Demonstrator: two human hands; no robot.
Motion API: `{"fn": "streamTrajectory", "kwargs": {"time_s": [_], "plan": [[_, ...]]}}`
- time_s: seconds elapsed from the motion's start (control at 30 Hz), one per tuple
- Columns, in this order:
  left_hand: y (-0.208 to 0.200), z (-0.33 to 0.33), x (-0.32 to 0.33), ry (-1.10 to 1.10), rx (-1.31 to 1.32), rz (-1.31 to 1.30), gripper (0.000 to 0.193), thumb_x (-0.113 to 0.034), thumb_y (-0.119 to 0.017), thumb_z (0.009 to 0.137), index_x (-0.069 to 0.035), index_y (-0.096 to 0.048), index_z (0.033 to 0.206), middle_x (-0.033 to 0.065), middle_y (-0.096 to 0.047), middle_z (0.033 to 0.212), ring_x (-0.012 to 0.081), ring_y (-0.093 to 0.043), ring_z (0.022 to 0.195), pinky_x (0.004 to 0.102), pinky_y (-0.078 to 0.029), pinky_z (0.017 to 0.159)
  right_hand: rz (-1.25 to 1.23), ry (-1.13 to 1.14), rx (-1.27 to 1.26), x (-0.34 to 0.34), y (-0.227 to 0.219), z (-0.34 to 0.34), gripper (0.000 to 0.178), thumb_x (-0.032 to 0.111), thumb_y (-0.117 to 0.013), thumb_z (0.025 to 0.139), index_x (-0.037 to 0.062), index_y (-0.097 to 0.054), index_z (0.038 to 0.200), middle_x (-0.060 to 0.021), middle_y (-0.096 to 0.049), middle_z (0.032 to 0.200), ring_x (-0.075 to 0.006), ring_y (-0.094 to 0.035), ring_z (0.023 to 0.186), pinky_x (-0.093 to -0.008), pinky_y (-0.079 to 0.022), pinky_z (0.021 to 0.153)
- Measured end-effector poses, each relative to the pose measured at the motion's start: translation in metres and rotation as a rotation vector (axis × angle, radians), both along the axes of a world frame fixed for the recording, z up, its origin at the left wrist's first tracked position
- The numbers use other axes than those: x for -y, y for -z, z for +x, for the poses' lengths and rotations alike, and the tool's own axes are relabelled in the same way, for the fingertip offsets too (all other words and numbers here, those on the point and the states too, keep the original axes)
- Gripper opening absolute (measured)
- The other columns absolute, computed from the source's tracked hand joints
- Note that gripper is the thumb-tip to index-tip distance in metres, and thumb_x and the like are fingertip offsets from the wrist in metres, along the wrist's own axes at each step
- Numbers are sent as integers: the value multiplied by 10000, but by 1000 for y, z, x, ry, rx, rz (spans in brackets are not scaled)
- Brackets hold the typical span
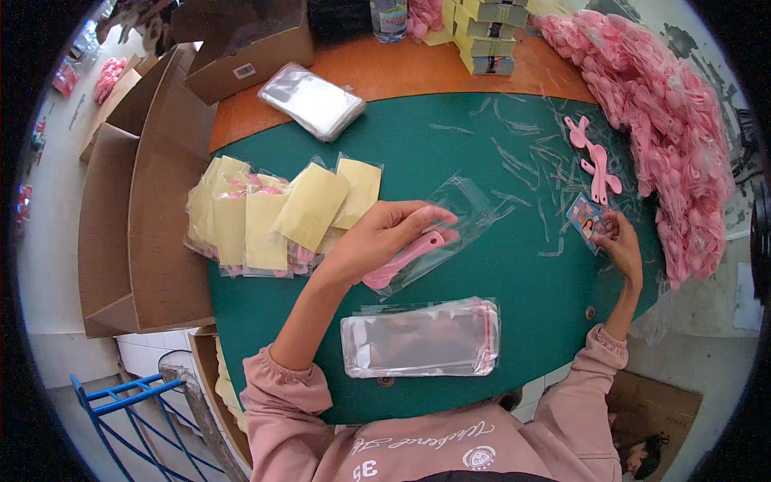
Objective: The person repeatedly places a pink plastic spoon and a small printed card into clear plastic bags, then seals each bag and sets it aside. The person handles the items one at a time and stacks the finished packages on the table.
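Observation:
My left hand [387, 234] is closed on a clear plastic bag [464, 210] over the middle of the green mat. A pink spoon [409, 259], its handle end showing a hole, lies along the bag under my fingers; part of it is hidden by the hand. At the right, my right hand [622, 244] pinches a small colourful printed card [585, 220] between thumb and fingers. Just beyond that card lie several loose pink spoons [599, 173]. Nearest my body is a flat stack of clear plastic bags [420, 338].
Packed bags with pale yellow cards [267, 229] pile up at left, beside open cardboard boxes [173, 201]. Farther back sit a wrapped bundle of bags [313, 102], card stacks [488, 40] and a bottle [389, 20]. Wrapped pink spoons [683, 153] heap along the right edge, near plastic strips [514, 157].

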State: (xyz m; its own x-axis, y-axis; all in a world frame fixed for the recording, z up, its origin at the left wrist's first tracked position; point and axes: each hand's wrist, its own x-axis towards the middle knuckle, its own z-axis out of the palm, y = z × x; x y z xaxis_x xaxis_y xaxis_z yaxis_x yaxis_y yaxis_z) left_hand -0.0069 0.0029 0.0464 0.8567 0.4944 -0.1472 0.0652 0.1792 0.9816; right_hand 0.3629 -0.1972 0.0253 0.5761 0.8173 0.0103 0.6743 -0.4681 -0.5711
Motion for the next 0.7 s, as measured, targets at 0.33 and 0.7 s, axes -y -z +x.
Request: {"fn": "streamTrajectory", "kwargs": {"time_s": [0.33,0.7], "plan": [[-2,1,-1,57,-20,59,354,-282,-411,925,-3,-580,1062,65,-620,936,95,-543,858,220,-433,776,250,89,439,-21,-51,-40,102,93,-498,838,0,-496,879,-112,-571,772,-153,-558,671,-309,-450,622],[6,9,0,126,-23,-80,352,-279,-418,924,4,-553,1085,95,-607,978,112,-565,873,236,-459,782,424,-365,-61,-90,-82,-153,109,35,-497,834,10,-573,907,-112,-610,813,-142,-588,712,-263,-453,632]]}}
